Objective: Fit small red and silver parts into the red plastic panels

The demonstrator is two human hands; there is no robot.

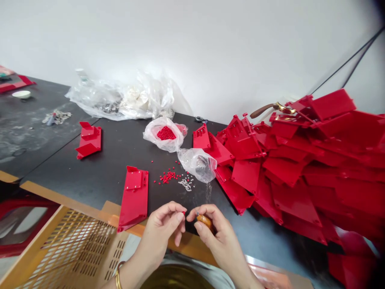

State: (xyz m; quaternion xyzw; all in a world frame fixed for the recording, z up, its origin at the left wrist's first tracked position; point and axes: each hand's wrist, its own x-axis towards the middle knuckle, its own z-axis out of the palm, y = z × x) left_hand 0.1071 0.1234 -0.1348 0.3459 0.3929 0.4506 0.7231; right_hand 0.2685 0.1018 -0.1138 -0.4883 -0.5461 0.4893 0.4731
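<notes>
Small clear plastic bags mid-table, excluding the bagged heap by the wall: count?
2. First bag, holding small red pieces; second bag, in front of it and to the right, near the red panels. Others could be hidden behind those panels.

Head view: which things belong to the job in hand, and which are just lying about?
Likely job:
small red piece, in the left hand
orange-handled tool, in the right hand
loose red pieces and pale rings
red panel nearest the left hand

Apparently lying about:
white dish
brown-handled object by the red pile

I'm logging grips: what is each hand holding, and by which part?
Left hand: tiny red piece, exact hold unclear. Right hand: tool, by its amber handle.
</notes>
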